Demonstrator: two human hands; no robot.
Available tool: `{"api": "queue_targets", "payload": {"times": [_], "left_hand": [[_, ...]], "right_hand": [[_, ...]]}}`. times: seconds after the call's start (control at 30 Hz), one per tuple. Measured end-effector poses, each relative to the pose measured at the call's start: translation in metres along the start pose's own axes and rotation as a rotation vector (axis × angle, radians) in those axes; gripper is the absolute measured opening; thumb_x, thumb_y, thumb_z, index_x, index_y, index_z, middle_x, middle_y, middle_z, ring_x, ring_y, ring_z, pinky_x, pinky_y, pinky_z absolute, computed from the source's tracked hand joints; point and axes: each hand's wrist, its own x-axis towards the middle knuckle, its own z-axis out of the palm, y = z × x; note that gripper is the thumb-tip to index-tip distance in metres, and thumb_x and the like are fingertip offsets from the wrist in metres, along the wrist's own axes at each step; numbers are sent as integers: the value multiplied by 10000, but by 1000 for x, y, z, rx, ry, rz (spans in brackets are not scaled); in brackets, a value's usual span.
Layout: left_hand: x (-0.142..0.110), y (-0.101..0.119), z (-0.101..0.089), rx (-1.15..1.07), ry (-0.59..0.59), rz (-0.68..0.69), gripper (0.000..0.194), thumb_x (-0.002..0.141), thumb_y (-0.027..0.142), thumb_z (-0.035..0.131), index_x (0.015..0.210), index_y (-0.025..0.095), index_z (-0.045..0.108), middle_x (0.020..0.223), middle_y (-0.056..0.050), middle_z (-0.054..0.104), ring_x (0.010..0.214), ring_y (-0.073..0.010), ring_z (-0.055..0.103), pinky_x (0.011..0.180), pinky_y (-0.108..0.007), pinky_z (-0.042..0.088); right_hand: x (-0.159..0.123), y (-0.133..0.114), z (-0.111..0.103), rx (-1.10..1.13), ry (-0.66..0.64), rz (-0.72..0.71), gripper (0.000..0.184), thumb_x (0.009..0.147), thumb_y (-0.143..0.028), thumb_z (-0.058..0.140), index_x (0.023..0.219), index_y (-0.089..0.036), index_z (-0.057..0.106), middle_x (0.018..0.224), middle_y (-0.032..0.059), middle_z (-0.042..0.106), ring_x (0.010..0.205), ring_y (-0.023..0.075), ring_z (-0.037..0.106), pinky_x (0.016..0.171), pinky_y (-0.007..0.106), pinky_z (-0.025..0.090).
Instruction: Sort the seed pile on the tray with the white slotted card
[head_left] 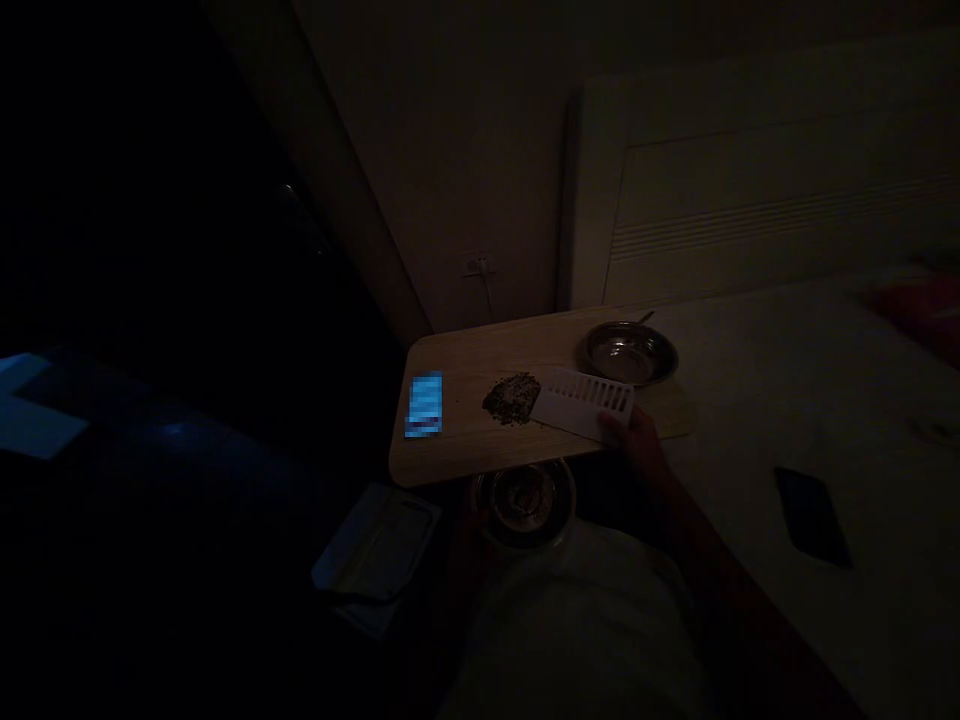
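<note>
White slotted scraper (574,412), clamped in our right hand (634,440), meets dark crumbs (510,400); likely gathering, next needing a level edge; left hand (480,532) too dark to tell.

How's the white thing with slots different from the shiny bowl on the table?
The white slotted thing has straight edges; the shiny bowl is round. The right grip holds the white slotted thing, but no hand holds the shiny bowl. Both are at the wooden table.
</note>
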Motion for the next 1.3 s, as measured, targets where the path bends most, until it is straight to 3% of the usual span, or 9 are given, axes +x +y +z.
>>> {"api": "queue_targets", "payload": {"times": [0.27,0.63,0.93,1.3], "left_hand": [[-6,8,17,-12,-22,24,561,739,245,693,1293,313,641,1361,-38,659,1366,-360,485,1122,-527,383],[-2,3,3,9,26,-18,582,722,212,691,1290,330,641,1388,-14,639,1396,-342,454,1148,-527,349],[-1,3,4,-7,0,1,567,709,210,705,1264,315,660,1352,-21,662,1388,-342,464,1158,-520,331],[-5,8,12,1,24,-5,529,702,210,709,1225,285,673,1295,-40,694,1357,-347,497,1137,-511,356]], "right_hand": [[0,-1,0,2,-5,29,404,674,-508,783,924,-196,727,997,99,782,932,309,702,829,426,556],[1,2,1,-4,6,4,374,690,-494,770,921,-204,723,994,95,784,929,301,707,813,403,557],[1,3,-1,28,0,7,396,690,-504,784,935,-198,729,995,94,782,929,314,709,827,429,552],[-45,19,-21,108,159,140,428,691,-496,811,970,-185,716,955,97,784,835,301,725,721,399,578]]}}
